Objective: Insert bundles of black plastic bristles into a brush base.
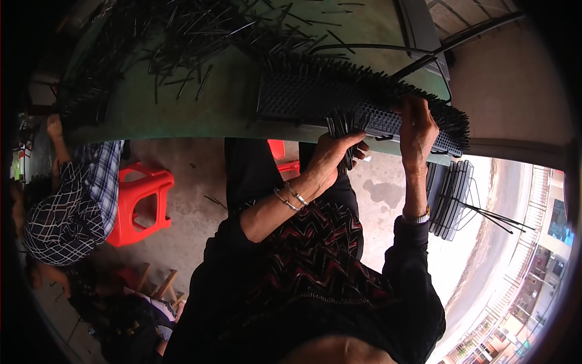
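Observation:
My left hand (333, 155) is closed round a bundle of thin dark sticks (343, 124), pen-like in shape, their ends poking up above the fingers. In front of it, along the table's near edge, lies a long dark rack (303, 100) with rows of small holes. Many similar sticks (370, 79) stand upright along the rack's far side and its right end. My right hand (417, 130) is at the right part of the rack, fingers pinched together over the holes. Whatever lies between those fingertips is too dark to make out.
Loose dark sticks (182, 54) are heaped over the green table (224, 115). A bent black rod (364, 47) runs behind the rack. Dark stacked racks (451, 200) stand below to the right. A red stool (142, 203) and a person in checked clothing (66, 212) are at left.

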Demonstrator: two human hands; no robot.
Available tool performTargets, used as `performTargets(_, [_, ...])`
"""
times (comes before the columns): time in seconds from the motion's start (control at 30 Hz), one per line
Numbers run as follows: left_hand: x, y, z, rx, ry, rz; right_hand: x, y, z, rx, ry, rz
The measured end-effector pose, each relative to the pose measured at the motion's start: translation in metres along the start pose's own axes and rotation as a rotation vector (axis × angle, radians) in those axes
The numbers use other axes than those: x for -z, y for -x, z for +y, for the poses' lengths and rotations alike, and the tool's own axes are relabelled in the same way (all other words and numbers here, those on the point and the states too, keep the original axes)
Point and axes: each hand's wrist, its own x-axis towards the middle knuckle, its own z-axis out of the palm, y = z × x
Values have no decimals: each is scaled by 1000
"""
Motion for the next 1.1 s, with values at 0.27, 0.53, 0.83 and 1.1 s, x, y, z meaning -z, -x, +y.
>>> performTargets(0.27, [0, 4, 2, 4, -19, -13, 9, -11, -2, 26, -19, -116])
performTargets(0.53, [1, 6, 5, 3, 2, -28, 11, -24, -1, 25, 42, -246])
performTargets(0.83, [5, 0, 3, -11, 24, -15, 4, -32, 1, 23, -30, -245])
performTargets(1.1, [3, 2, 3, 3, 25, -4, 5, -31, 0, 65, -19, -232])
